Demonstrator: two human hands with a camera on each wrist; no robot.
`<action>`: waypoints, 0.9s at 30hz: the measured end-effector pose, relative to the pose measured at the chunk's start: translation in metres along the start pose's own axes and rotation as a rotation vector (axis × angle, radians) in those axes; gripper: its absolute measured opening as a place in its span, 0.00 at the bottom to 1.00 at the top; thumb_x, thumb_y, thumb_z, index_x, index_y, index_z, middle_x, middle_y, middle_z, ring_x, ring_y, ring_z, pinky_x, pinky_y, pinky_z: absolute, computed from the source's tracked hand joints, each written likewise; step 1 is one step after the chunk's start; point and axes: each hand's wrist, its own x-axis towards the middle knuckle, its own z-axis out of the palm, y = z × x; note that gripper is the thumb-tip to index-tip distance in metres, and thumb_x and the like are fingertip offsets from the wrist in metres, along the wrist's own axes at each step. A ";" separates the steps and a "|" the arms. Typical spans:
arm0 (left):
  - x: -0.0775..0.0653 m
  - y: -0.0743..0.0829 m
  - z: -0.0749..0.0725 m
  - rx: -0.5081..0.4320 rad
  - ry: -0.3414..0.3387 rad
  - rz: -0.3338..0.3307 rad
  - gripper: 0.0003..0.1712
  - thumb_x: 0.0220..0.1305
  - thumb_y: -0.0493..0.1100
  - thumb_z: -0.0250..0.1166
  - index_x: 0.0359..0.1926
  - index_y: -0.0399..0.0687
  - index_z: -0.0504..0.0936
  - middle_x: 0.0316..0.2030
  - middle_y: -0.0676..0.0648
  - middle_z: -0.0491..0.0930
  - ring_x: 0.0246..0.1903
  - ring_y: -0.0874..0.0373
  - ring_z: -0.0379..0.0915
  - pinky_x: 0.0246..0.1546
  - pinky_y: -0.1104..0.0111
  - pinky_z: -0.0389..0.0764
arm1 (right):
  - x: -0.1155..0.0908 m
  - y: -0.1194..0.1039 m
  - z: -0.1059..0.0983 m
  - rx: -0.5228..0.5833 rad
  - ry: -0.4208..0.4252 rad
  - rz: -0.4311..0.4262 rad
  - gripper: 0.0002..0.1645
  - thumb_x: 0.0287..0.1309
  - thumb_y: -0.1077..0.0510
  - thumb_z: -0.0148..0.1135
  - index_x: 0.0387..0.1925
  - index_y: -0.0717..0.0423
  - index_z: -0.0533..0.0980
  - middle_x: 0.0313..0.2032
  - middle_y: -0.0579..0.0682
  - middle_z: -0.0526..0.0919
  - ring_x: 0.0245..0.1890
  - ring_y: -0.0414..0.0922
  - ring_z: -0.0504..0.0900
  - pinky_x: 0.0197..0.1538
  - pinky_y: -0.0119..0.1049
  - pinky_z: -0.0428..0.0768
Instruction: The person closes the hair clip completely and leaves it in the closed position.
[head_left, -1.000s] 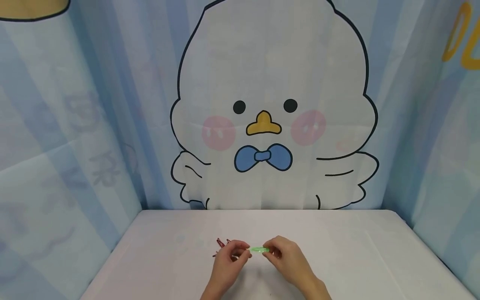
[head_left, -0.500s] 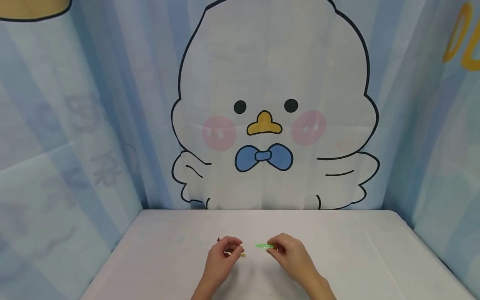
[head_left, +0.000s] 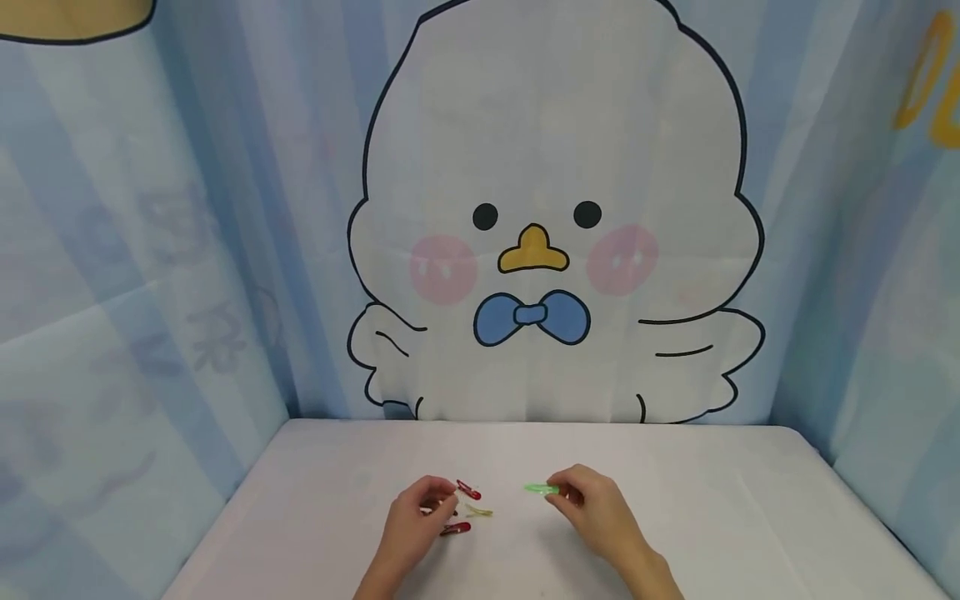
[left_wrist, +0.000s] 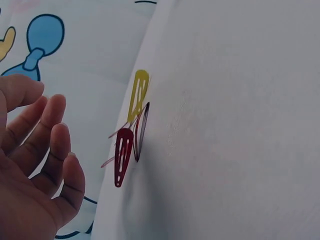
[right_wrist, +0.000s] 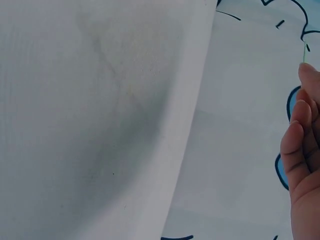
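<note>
Pale blue curtains [head_left: 112, 350], printed with a big white duck [head_left: 540, 133] wearing a blue bow tie [head_left: 495, 320], hang behind a white table [head_left: 712, 500] in the head view. The person's right hand [head_left: 602, 517] pinches one end of a green clip [head_left: 535, 489] between its fingers, the free end pointing to 9 o'clock. On the table, well apart from it at about 8 o'clock, lies a yellow clip [head_left: 478, 512]. From the yellow clip, the far red clip [head_left: 470, 492] sits near 11 o'clock and the near red clip [head_left: 459, 527] around 8 o'clock, both beside the left hand [head_left: 412, 518]. In the left wrist view, that hand's fingers are loosely bent and grip nothing visible; at 3 o'clock from them lie the clips, the yellow one at 1 o'clock from a dark red clip [left_wrist: 123, 156], with a thin clip [left_wrist: 143, 132] seen edge-on just beside them. In the right wrist view, the right hand shows at 3 o'clock, the green clip appearing as a thin line at 12 o'clock from the fingertips.
</note>
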 end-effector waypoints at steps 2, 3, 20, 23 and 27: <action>0.002 -0.003 -0.005 0.019 0.012 -0.015 0.07 0.65 0.38 0.68 0.44 0.42 0.83 0.35 0.52 0.82 0.37 0.57 0.76 0.39 0.67 0.78 | 0.001 0.003 -0.002 -0.006 0.001 0.016 0.19 0.38 0.74 0.79 0.31 0.53 0.82 0.26 0.33 0.74 0.25 0.30 0.69 0.26 0.28 0.72; 0.003 -0.004 -0.007 0.029 0.017 -0.019 0.07 0.65 0.37 0.68 0.43 0.42 0.83 0.36 0.52 0.82 0.37 0.57 0.75 0.38 0.67 0.77 | 0.001 0.004 -0.003 -0.008 0.000 0.025 0.19 0.38 0.74 0.79 0.31 0.53 0.82 0.26 0.33 0.73 0.25 0.30 0.68 0.26 0.29 0.72; 0.007 -0.025 -0.020 0.110 -0.138 -0.070 0.08 0.58 0.37 0.72 0.38 0.44 0.83 0.30 0.53 0.79 0.31 0.57 0.70 0.31 0.66 0.73 | 0.009 0.026 -0.017 -0.042 -0.035 0.164 0.16 0.43 0.72 0.78 0.31 0.53 0.83 0.25 0.34 0.73 0.24 0.32 0.68 0.26 0.30 0.72; 0.008 -0.025 -0.021 0.136 -0.181 -0.086 0.08 0.58 0.38 0.73 0.38 0.45 0.83 0.30 0.53 0.78 0.31 0.56 0.70 0.32 0.64 0.73 | 0.010 0.030 -0.018 -0.057 -0.069 0.227 0.15 0.44 0.71 0.78 0.31 0.52 0.83 0.25 0.35 0.73 0.25 0.33 0.69 0.28 0.30 0.72; 0.010 -0.026 -0.021 0.162 -0.230 -0.089 0.08 0.57 0.38 0.73 0.37 0.45 0.82 0.30 0.53 0.77 0.31 0.56 0.69 0.33 0.63 0.72 | 0.010 0.037 -0.020 -0.079 -0.121 0.309 0.13 0.47 0.69 0.77 0.32 0.52 0.84 0.25 0.37 0.73 0.25 0.35 0.69 0.30 0.31 0.71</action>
